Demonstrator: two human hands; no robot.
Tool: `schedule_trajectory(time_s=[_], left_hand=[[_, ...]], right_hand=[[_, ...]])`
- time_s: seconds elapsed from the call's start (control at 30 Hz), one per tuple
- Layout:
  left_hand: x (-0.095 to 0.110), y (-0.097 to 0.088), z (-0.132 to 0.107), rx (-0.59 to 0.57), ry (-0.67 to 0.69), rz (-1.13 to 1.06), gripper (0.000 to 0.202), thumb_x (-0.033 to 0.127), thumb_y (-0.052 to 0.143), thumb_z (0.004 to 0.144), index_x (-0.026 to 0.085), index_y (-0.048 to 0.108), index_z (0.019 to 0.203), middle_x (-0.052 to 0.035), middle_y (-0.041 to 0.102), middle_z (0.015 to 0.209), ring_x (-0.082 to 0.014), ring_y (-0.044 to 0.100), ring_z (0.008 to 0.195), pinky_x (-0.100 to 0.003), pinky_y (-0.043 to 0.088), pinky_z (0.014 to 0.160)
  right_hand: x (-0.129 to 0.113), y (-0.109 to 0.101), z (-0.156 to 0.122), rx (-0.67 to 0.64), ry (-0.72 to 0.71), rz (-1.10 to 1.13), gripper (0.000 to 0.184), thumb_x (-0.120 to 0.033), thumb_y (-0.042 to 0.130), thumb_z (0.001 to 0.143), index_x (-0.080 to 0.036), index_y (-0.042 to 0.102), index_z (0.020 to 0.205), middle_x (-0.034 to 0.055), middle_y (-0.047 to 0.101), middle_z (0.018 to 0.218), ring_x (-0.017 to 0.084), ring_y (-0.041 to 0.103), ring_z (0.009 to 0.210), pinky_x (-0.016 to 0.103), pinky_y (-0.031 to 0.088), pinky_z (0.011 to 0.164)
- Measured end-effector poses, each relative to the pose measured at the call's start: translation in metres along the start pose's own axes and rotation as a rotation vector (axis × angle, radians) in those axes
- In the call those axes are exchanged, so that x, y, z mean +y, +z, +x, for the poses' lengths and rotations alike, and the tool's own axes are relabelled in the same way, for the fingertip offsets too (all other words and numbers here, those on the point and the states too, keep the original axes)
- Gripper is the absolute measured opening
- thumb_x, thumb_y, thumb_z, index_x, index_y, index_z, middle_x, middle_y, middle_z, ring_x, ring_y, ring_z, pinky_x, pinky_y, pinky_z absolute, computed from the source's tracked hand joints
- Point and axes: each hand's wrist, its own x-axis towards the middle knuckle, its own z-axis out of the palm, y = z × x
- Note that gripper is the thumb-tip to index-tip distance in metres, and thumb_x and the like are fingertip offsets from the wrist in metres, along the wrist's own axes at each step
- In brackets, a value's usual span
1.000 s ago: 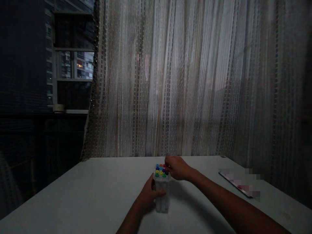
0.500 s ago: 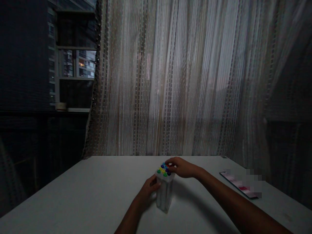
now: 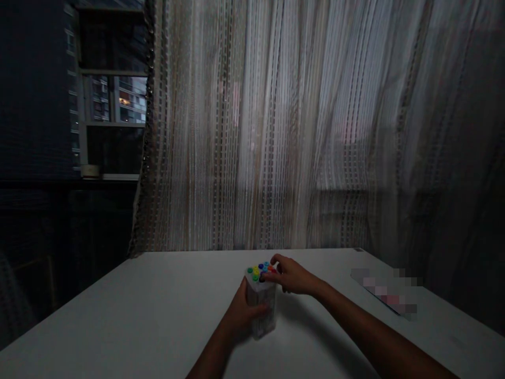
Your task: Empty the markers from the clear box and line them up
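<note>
Left hand [image 3: 241, 311]: wrapped round the clear plastic marker box [image 3: 261, 310], steadying it on the white bench [image 3: 138, 321].
Right hand [image 3: 290, 275]: fingertips pinching a coloured marker cap [image 3: 265, 272].
Tip risk: box looks tilted; a hard tug could topple it.

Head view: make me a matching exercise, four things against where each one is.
Things:
1. left hand
2. right hand
3. flat blurred item
4. curtain

Places:
A. behind the table's far edge
B. wrapped around the side of the clear marker box
C. lying on the table's right side
D. at the coloured marker caps on top

Pairs: 1-B, 2-D, 3-C, 4-A
</note>
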Motion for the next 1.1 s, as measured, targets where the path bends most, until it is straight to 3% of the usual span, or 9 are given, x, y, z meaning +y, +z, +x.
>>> schedule_trajectory(time_s=[0.17,0.23,0.47,0.67,0.8,0.9,0.97,1.03,1.1], left_hand=[[0.008,0.005,-0.003,0.089,-0.049,-0.009,0.064,0.033,0.08,0.056,0.015,0.049,0.109,-0.0131,0.06,0.107,-0.0288,0.057,0.095,-0.036,0.047,0.08],[0.01,0.004,-0.004,0.079,-0.071,-0.011,0.064,0.034,0.08,0.054,0.013,0.05,0.107,-0.0131,0.062,0.103,-0.0291,0.059,0.091,-0.036,0.048,0.076],[0.006,0.002,-0.007,0.01,-0.128,-0.038,0.063,0.033,0.08,0.054,0.013,0.05,0.105,-0.0126,0.063,0.099,-0.0272,0.06,0.085,-0.034,0.049,0.071],[0.003,-0.001,-0.009,-0.04,-0.155,-0.055,0.065,0.029,0.081,0.054,0.014,0.049,0.108,-0.0118,0.063,0.1,-0.0258,0.06,0.087,-0.033,0.048,0.072],[-0.007,0.0,-0.01,-0.137,-0.261,-0.023,0.072,0.022,0.085,0.046,0.016,0.048,0.108,-0.0096,0.063,0.096,-0.0251,0.061,0.082,-0.032,0.049,0.068],[-0.002,-0.001,-0.007,-0.112,-0.246,0.039,0.073,0.022,0.085,0.046,0.017,0.046,0.108,-0.0089,0.063,0.096,-0.0253,0.061,0.084,-0.031,0.049,0.069],[0.009,-0.004,-0.003,0.0,-0.195,0.08,0.072,0.029,0.083,0.051,0.018,0.044,0.11,-0.0069,0.064,0.089,-0.0236,0.062,0.076,-0.03,0.049,0.064],[0.022,-0.007,0.0,0.092,-0.16,0.075,0.068,0.038,0.078,0.057,0.018,0.042,0.112,-0.0058,0.064,0.083,-0.0222,0.062,0.071,-0.028,0.048,0.06],[0.03,-0.007,0.001,0.134,-0.136,0.016,0.067,0.042,0.075,0.059,0.019,0.043,0.112,-0.0085,0.063,0.091,-0.0225,0.062,0.076,-0.026,0.048,0.059]], right_hand=[[0.003,0.003,0.006,-0.052,-0.022,0.212,0.045,-0.046,0.053,0.075,-0.016,0.047,0.108,0.0077,0.056,0.097,0.009,0.054,0.063,0.017,0.041,0.042],[0.004,0.005,0.007,-0.103,-0.019,0.292,0.049,-0.046,0.054,0.074,-0.015,0.045,0.111,0.0066,0.055,0.092,0.011,0.054,0.067,0.019,0.043,0.044],[0.008,0.003,0.007,-0.158,-0.021,0.377,0.043,-0.046,0.061,0.066,-0.015,0.051,0.094,-0.0006,0.051,0.074,0.01,0.051,0.056,0.021,0.042,0.044],[0.006,0.002,0.004,-0.171,-0.033,0.315,0.043,-0.047,0.057,0.07,-0.015,0.052,0.097,0.0009,0.053,0.076,0.011,0.053,0.061,0.024,0.045,0.049],[0.001,0.002,-0.002,-0.064,-0.115,0.162,0.053,-0.047,0.056,0.072,-0.013,0.05,0.112,0.0114,0.055,0.104,0.019,0.055,0.088,0.034,0.047,0.073],[0.002,0.001,-0.009,0.007,-0.246,0.041,0.069,-0.042,0.07,0.058,-0.016,0.048,0.118,0.0113,0.052,0.117,0.023,0.049,0.104,0.04,0.037,0.092],[0.007,0.001,-0.012,0.052,-0.24,0.104,0.074,-0.039,0.073,0.052,-0.017,0.047,0.118,0.0093,0.055,0.111,0.022,0.052,0.097,0.04,0.04,0.088],[0.015,0.004,-0.014,0.124,-0.146,0.324,0.065,-0.044,0.067,0.058,-0.017,0.046,0.114,0.007,0.059,0.1,0.02,0.057,0.083,0.037,0.046,0.075],[0.026,0.013,-0.017,0.24,-0.012,0.6,0.054,-0.05,0.057,0.067,-0.018,0.046,0.109,0.0058,0.06,0.092,0.018,0.058,0.076,0.032,0.048,0.063]])
